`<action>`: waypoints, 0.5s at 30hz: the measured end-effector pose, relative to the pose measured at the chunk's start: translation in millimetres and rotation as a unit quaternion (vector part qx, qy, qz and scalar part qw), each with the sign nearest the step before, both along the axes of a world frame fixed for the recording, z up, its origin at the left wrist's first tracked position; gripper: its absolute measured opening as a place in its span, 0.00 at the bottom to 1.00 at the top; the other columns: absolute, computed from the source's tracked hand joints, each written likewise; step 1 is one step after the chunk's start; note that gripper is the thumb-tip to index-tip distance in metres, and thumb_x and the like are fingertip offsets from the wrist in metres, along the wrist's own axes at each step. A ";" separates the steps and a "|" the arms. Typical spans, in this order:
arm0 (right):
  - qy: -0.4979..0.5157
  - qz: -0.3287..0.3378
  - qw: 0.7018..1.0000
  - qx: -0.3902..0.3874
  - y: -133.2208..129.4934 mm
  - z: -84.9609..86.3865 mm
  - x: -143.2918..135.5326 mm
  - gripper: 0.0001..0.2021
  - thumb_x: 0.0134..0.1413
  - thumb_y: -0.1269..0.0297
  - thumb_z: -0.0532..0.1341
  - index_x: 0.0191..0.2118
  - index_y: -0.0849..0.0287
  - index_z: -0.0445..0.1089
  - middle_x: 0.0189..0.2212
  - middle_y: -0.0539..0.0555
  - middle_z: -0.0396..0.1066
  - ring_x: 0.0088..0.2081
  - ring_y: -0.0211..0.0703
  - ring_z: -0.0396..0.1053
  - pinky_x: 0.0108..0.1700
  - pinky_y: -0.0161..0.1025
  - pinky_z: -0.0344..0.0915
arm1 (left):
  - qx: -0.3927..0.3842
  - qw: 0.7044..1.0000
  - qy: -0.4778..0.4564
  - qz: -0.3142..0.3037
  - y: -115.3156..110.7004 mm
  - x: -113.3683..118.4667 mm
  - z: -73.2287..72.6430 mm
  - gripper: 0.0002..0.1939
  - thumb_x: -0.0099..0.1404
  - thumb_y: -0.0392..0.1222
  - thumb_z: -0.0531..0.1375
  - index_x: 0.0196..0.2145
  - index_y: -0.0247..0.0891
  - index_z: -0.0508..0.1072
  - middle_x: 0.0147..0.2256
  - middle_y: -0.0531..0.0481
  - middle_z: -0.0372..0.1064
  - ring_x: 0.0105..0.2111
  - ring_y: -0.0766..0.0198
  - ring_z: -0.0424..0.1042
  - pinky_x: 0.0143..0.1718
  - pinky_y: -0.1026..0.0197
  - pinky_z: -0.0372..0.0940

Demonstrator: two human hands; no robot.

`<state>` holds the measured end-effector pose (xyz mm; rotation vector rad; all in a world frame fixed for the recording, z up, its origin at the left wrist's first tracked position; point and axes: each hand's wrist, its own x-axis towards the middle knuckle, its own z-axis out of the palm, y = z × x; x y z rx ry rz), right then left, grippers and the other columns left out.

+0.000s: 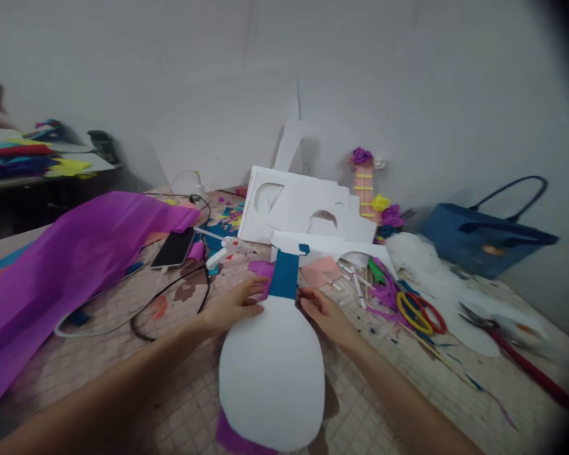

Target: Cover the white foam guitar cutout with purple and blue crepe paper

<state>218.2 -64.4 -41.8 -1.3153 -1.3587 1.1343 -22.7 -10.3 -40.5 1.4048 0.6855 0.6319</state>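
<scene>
A large white cutout (272, 373), rounded below with a narrow neck, is in front of me. Smooth blue paper (285, 275) covers most of its neck, and a small blue piece (304, 249) shows at the top end. At the left shoulder of the cutout, my left hand (239, 304) holds its edge, thumb near the white surface and fingers reaching to the neck. My right hand (325, 313) has its bent fingers at the opposite edge, beside the blue paper. Purple paper (239, 439) sticks out from underneath the cutout.
Left are purple sheets (76, 265), a phone (173, 248) on a cable and a white glue gun (224, 251). Cut white boards (308, 202) lean behind. Scissors (415, 313), red-handled pliers (507, 347) and a blue bag (478, 234) are at right.
</scene>
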 end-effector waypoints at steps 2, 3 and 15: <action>0.050 0.017 0.999 -0.004 5.8 5.4 -4.7 0.23 0.49 0.44 0.63 0.45 0.56 0.71 0.46 0.55 0.73 0.50 0.51 0.67 0.53 0.47 0.60 | -0.007 0.999 -0.045 -0.025 1.5 3.3 2.7 0.32 0.57 0.38 0.64 0.57 0.44 0.59 0.58 0.41 0.59 0.57 0.50 0.61 0.52 0.50 0.61; 0.079 0.031 0.996 -0.012 8.6 7.3 -6.9 0.24 0.52 0.42 0.60 0.46 0.56 0.71 0.45 0.56 0.74 0.50 0.52 0.68 0.53 0.48 0.61 | -0.012 0.997 -0.069 -0.037 2.0 5.2 3.7 0.32 0.59 0.39 0.64 0.59 0.45 0.58 0.59 0.42 0.59 0.58 0.49 0.60 0.54 0.49 0.60; 0.242 0.002 0.970 0.039 56.6 8.1 0.8 0.13 0.55 0.66 0.64 0.46 0.61 0.68 0.39 0.53 0.74 0.38 0.43 0.73 0.44 0.48 0.69 | 0.073 0.996 -0.038 -0.046 25.1 26.7 14.2 0.29 0.58 0.43 0.65 0.56 0.45 0.65 0.62 0.45 0.57 0.60 0.48 0.57 0.58 0.48 0.57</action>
